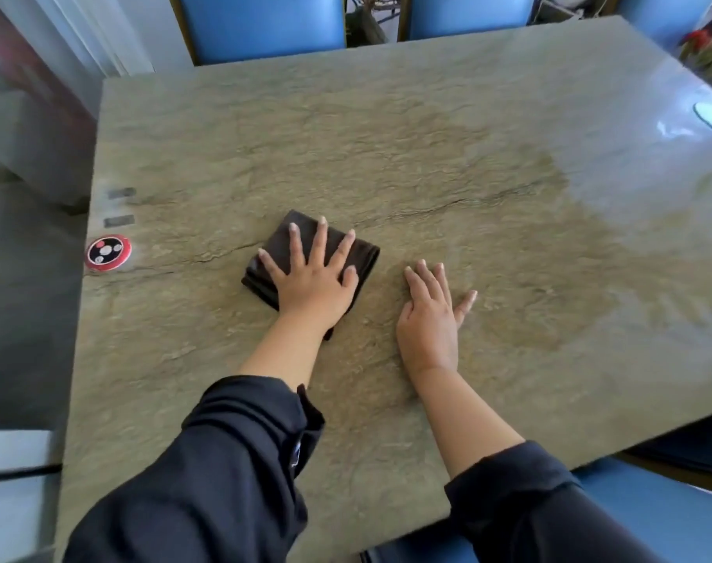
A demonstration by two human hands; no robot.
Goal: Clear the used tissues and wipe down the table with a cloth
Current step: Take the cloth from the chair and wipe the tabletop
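- The left hand (311, 278) lies flat on the cloth (305, 258), fingers spread and straight, pressing it down rather than gripping it.
- The right hand (429, 319) rests palm-down on the bare table (387, 136) just right of the cloth, fingers straight, holding nothing.
- The cloth sits at the middle of the frame: dark brown, folded into a thick square pad, soft layered edges showing at its left side.
- No tissues are anywhere in sight, so clearing looks done and the wiping step seems to be in hand.
- The next move likely calls for keeping the palm's weight on the pad and sliding it in broad passes; a flat hand may let the folds slip.
- The tabletop is a stone-look slab, grey-green, veined and ridged, with a sheen at the upper right.
- At the left edge sits a round red-and-black button (108, 253), near the wiping path.
- Blue padded chairs (261, 22) stand along the top.
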